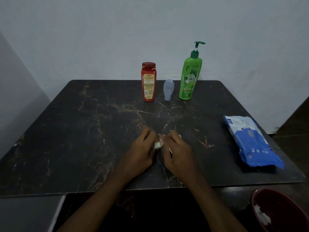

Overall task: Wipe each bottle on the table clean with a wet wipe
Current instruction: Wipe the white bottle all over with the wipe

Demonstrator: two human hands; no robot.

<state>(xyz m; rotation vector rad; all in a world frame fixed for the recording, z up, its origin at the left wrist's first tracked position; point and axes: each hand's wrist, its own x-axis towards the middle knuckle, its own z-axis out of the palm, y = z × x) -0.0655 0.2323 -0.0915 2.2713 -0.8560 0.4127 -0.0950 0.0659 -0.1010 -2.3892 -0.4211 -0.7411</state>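
Note:
Three bottles stand upright in a row at the far side of the dark marble table (66, 131): a red bottle (148, 82) on the left, a small grey-blue bottle (168, 89) resting on its cap in the middle, and a tall green pump bottle (189, 76) on the right. Near the front middle of the table my left hand (142, 154) and my right hand (177, 153) meet, both closed around a small bunched white wet wipe (157, 145). Most of the wipe is hidden by my fingers. The bottles are well beyond my hands.
A blue and white pack of wet wipes (250, 141) lies at the table's right side. Below the table's front right corner sits a dark red bin (280, 211) with crumpled white wipes inside. Walls close off the back and left.

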